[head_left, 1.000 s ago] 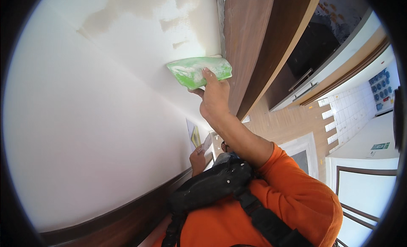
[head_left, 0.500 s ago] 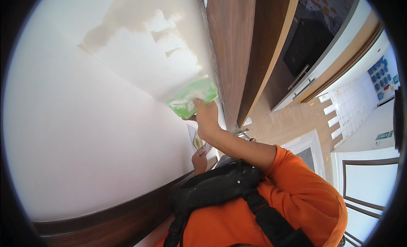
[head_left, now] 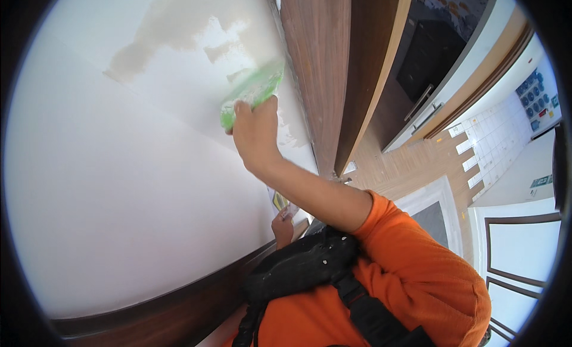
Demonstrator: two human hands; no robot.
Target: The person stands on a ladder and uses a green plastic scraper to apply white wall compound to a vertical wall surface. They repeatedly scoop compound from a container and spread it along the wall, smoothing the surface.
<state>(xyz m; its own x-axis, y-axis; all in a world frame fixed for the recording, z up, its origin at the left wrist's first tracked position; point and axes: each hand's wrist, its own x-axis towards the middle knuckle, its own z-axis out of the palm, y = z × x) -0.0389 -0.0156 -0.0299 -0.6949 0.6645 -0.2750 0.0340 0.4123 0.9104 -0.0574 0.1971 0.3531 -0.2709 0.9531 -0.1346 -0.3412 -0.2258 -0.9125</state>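
at the white wall [head_left: 131, 180], i see the right hand [head_left: 256, 132] pinching the green spreader [head_left: 255, 92]; the left hand [head_left: 282, 226]'s fingers pinch a pale piece [head_left: 290, 210]. i'd keep the edge flat, pressure even. since half a second ago, the spreader has moved nearer the tan patch [head_left: 158, 34], baring white smears [head_left: 287, 134].

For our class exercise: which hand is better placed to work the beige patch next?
Probably the right hand: it holds the green spreader near the beige patch; the left hand is farther off.
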